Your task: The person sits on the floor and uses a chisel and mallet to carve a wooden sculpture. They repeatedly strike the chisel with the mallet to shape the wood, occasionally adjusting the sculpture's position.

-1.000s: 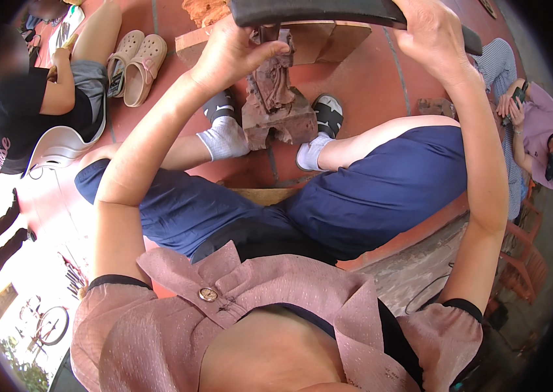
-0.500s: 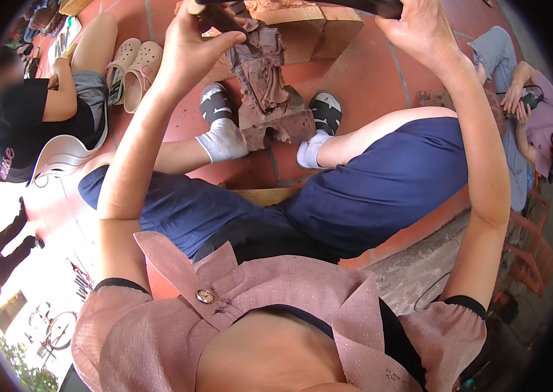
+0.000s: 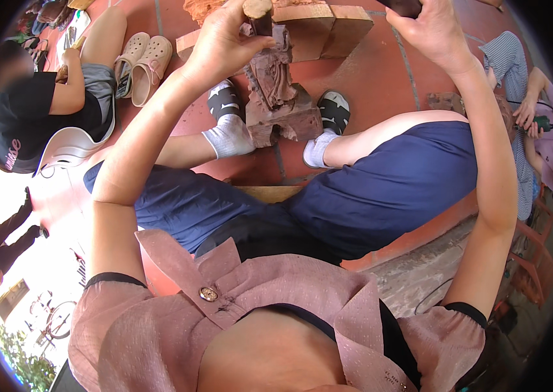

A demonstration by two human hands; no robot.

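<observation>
My left hand [image 3: 231,39] closes round a chisel [image 3: 261,26], whose dark round handle ends in a pale, worn top; its blade is hidden. Just under the fingers stands a carved brown wooden figure [image 3: 272,81], with draped folds and a blocky base [image 3: 283,117] on the floor between my feet. My right hand [image 3: 435,32] is raised at the upper right, gripping a dark tool handle [image 3: 404,6] apart from the carving. The rest of that tool lies beyond the top edge.
Behind the figure is a reddish-tan wooden block [image 3: 329,32]. Pale clogs [image 3: 149,65] stand left on the tiled floor [image 3: 381,78], beside a seated person in a black cap [image 3: 12,140]. Another person at right holds a green power tool [image 3: 541,124] near a brown wooden piece [image 3: 446,101].
The chisel has tipped so its pale top now shows. My right hand has moved slightly right, and its dark tool has swung mostly out of view. The carving stays between my feet.
</observation>
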